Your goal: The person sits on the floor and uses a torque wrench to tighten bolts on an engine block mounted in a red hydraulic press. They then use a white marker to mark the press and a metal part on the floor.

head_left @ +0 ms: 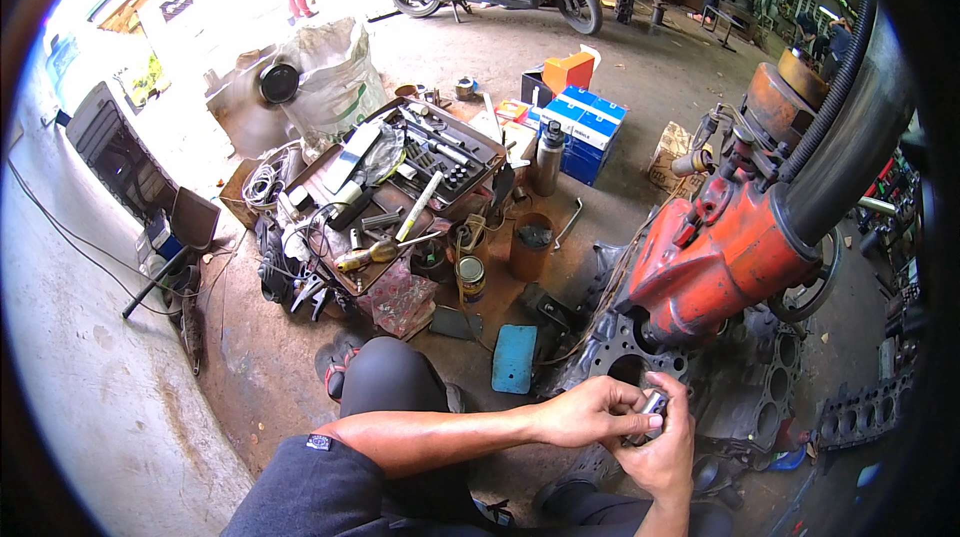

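On my far left runs a pale wall (110, 367), and right of it a metal tray (472, 194) sits crowded with tools. Past that come a tin can (471, 280), a flat blue piece (514, 359) on the floor and a brown tub (529, 259). My left hand (588, 412) reaches across from the left, its thumb and fingers closed on a small metal part (653, 406), which sits between my two hands near the holed top of an engine block (602, 362). My right hand (662, 449) curls around that same part from the right, fingers bent in close against it. Above and right slants a worn red machine (720, 262); farther right lies a long metal block (865, 415) with round holes.
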`<state>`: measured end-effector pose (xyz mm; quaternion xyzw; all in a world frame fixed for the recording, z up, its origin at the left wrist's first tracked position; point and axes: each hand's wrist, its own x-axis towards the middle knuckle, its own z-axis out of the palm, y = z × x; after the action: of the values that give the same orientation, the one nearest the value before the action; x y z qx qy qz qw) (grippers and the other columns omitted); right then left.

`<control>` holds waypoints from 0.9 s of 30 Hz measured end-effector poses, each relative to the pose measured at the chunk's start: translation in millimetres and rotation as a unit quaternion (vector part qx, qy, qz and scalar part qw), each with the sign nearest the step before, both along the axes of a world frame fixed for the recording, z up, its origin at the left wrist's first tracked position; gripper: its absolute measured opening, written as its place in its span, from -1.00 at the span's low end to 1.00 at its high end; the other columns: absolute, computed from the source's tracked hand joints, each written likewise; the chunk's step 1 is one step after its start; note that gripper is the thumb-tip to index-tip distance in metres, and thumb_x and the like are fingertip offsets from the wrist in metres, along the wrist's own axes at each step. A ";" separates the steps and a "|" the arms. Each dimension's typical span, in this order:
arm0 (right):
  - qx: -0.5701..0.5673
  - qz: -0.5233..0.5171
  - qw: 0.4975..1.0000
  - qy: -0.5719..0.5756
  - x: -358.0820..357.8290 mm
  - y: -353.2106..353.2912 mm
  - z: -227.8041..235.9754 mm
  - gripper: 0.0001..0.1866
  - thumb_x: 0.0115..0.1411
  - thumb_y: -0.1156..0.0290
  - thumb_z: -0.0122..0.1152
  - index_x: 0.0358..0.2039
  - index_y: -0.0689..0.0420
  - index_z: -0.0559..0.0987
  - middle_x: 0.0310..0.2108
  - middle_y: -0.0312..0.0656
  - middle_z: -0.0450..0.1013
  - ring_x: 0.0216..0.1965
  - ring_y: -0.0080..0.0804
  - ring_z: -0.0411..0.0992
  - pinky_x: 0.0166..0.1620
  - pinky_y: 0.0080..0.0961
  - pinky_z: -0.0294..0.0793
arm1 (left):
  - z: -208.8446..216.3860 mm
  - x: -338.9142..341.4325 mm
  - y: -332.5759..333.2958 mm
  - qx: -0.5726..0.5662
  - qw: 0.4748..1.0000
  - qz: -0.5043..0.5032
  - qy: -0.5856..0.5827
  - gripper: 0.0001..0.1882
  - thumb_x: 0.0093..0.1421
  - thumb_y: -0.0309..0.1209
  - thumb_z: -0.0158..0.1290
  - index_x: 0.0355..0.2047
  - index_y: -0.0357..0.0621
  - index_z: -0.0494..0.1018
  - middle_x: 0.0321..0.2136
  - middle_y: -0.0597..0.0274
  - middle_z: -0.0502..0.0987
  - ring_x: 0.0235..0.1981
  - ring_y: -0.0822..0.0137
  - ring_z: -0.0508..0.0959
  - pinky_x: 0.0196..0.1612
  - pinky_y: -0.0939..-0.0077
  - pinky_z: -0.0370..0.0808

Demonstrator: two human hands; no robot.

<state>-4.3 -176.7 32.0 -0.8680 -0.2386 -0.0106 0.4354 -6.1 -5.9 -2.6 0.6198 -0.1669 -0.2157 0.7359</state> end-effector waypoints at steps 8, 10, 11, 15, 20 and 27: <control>-0.014 -0.002 1.000 -0.010 -1.2 0.8 2.9 -0.17 -0.31 0.39 0.67 0.01 0.07 0.38 -0.33 -0.08 0.50 -0.32 -0.12 0.54 -0.24 -0.27 0.52 | -0.4 0.6 0.4 0.019 1.000 -0.002 -0.010 -0.61 0.36 -0.13 0.11 -0.37 -0.26 0.52 -0.51 0.38 0.51 -0.41 0.61 0.39 -0.32 0.51 0.40; -0.014 -0.002 1.000 -0.008 -1.5 0.7 3.0 -0.17 -0.31 0.39 0.67 0.00 0.07 0.38 -0.33 -0.07 0.49 -0.31 -0.10 0.53 -0.24 -0.26 0.51 | -0.5 0.6 0.4 0.021 1.000 -0.001 -0.011 -0.61 0.35 -0.12 0.11 -0.38 -0.26 0.51 -0.53 0.39 0.49 -0.42 0.61 0.38 -0.34 0.51 0.39; -0.014 -0.001 1.000 -0.002 -1.7 0.5 3.0 -0.18 -0.31 0.39 0.67 0.00 0.07 0.38 -0.32 -0.07 0.49 -0.31 -0.09 0.53 -0.24 -0.26 0.51 | -0.6 0.4 0.1 0.020 1.000 0.001 -0.013 -0.61 0.35 -0.12 0.11 -0.38 -0.25 0.51 -0.53 0.39 0.49 -0.42 0.61 0.37 -0.34 0.51 0.39; -0.016 0.003 1.000 -0.006 -0.8 -1.1 1.7 -0.18 -0.30 0.39 0.66 0.00 0.07 0.38 -0.30 -0.05 0.49 -0.29 -0.06 0.54 -0.23 -0.24 0.51 | -1.2 0.4 -0.6 0.024 1.000 0.002 -0.017 -0.61 0.35 -0.12 0.11 -0.38 -0.26 0.51 -0.54 0.39 0.49 -0.42 0.61 0.38 -0.34 0.51 0.39; 0.007 0.012 1.000 0.012 2.0 -2.6 -1.1 -0.19 -0.30 0.40 0.66 -0.01 0.07 0.38 -0.28 -0.04 0.49 -0.27 -0.04 0.54 -0.22 -0.23 0.52 | -0.6 -0.5 -1.3 0.015 1.000 0.010 -0.022 -0.61 0.36 -0.12 0.10 -0.35 -0.26 0.52 -0.51 0.37 0.51 -0.40 0.60 0.40 -0.32 0.51 0.40; 0.008 0.007 1.000 0.023 1.3 -1.9 0.0 -0.21 -0.29 0.39 0.65 -0.02 0.08 0.38 -0.29 -0.05 0.50 -0.29 -0.07 0.55 -0.23 -0.25 0.52 | 2.5 -0.9 -0.2 0.016 1.000 0.008 -0.025 -0.62 0.36 -0.13 0.11 -0.36 -0.25 0.52 -0.49 0.35 0.54 -0.40 0.60 0.42 -0.30 0.50 0.42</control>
<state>-2.9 -178.5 32.0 -0.8626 -0.2345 0.0103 0.4480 -7.1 -6.0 -0.1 0.6383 -0.1765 -0.1969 0.7230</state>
